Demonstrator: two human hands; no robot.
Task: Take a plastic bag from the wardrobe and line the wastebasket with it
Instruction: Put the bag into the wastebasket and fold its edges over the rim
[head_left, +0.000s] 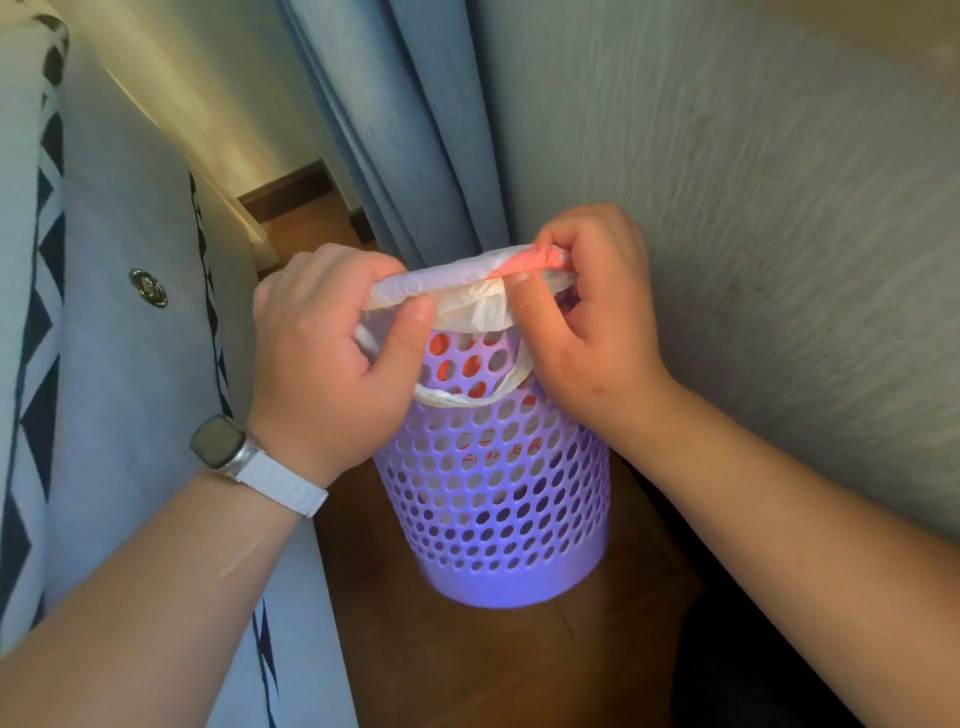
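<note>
A purple perforated wastebasket (493, 499) stands on the wooden floor in the corner. A white plastic bag with red print (467, 296) sits inside it, and its edge is folded over the rim. One bag handle hangs in a loop down the front of the basket. My left hand (332, 353) grips the bag's edge at the left side of the rim. On the right side my right hand (592, 317) pinches the bag over the rim. Red print shows through the basket's holes.
A grey upholstered piece with a black-and-white pattern (104, 312) stands close on the left. Blue curtains (405, 130) hang behind the basket. A textured wall (753, 182) runs along the right. The wooden floor (395, 634) shows around the basket's base.
</note>
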